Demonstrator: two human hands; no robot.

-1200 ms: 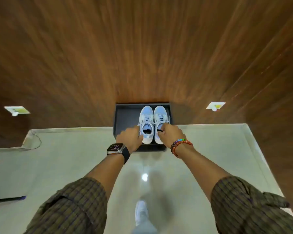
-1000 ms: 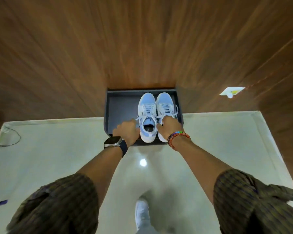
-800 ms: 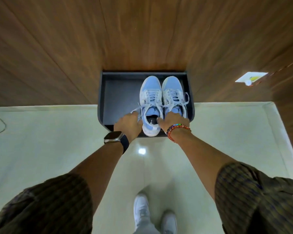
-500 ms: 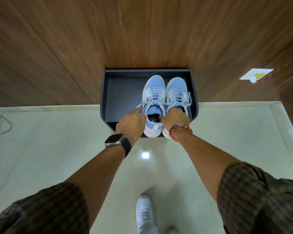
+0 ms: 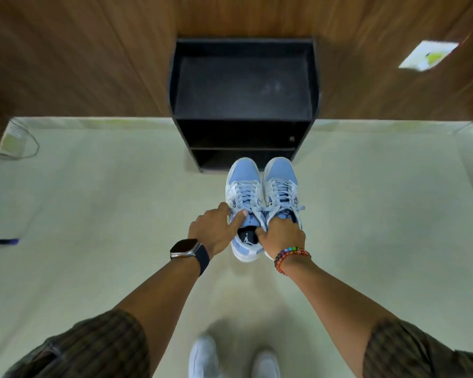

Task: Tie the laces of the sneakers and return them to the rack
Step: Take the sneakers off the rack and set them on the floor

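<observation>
A pair of light-blue and white sneakers, the left sneaker and the right sneaker, is side by side over the pale floor, just in front of the black rack. My left hand grips the collar of the left sneaker, thumb on its tongue. My right hand is closed on the collar of the right sneaker. Loose lace ends stick out on the right side. Whether the soles touch the floor cannot be told. The rack's top is bare.
The rack stands against a wooden wall and has two dark lower shelves. My own white shoes are at the bottom edge. A white box with a cable lies at the left. A white wall plate is at the upper right.
The sneakers have left the top of the rack and come toward me and down, both hands still holding them. The rack top now lies bare.
</observation>
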